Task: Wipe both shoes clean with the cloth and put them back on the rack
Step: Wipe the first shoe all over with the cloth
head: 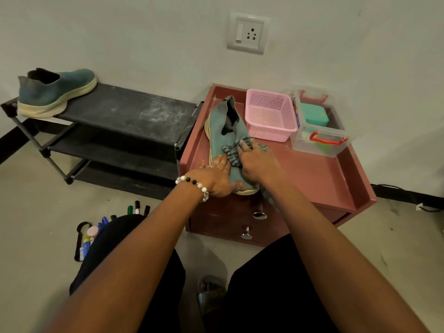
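One teal knit shoe [222, 126] with a cream sole lies on top of the reddish cabinet [319, 174], toe toward me. My left hand [217, 175] holds its toe end, thumb curled round the front of the sole. My right hand [255, 161] presses a grey striped cloth [230, 152] onto the shoe's upper; part of the cloth hangs down under my wrist. The second teal shoe [56, 92] stands on the left end of the black rack's [129, 111] dusty top shelf.
A pink basket [270, 115] and a clear lidded box [319, 131] with red handles stand at the back of the cabinet top, close to the shoe. Markers [137, 209] and small items lie on the floor by my left knee. A wall socket [248, 32] is above.
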The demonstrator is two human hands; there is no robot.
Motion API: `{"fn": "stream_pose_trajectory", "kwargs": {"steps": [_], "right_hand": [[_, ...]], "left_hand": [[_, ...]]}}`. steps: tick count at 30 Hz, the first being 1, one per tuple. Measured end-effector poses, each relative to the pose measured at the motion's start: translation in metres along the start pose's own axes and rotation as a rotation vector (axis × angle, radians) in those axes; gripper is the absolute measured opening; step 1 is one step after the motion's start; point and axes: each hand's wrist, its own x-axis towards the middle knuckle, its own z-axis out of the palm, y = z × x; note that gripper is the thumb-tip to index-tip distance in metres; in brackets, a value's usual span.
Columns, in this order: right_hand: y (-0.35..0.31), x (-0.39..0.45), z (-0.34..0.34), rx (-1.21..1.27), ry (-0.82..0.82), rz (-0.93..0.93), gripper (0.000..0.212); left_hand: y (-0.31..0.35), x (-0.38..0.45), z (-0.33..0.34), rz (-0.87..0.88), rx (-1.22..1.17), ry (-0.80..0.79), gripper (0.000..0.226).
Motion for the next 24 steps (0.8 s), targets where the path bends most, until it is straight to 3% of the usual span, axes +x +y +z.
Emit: {"fn": "stream_pose_trajectory", "kwargs": {"steps": [4, 11, 20, 24], "right_hand": [[0.002, 0.019, -0.002, -0.027, 0.020, 0.008, 0.059], [-0.005, -0.008, -0.013, -0.087, -0.173, -0.074, 0.055], [-0.005, 0.036, -0.008, -0.028, -0.057, -0.030, 0.060], [-0.005, 0.053, -0.013, 0.003, -0.111, -0.062, 0.063]], "left_hand": [[-0.003, 0.001, 0.001, 0.010, -0.027, 0.000, 0.082], [-0.002, 0.000, 0.003, -0.002, 0.032, -0.021, 0.099], [-0.001, -0.001, -0.002, 0.012, -0.001, -0.031, 0.095], [-0.003, -0.001, 0.003, 0.009, -0.022, 0.001, 0.095]]}}
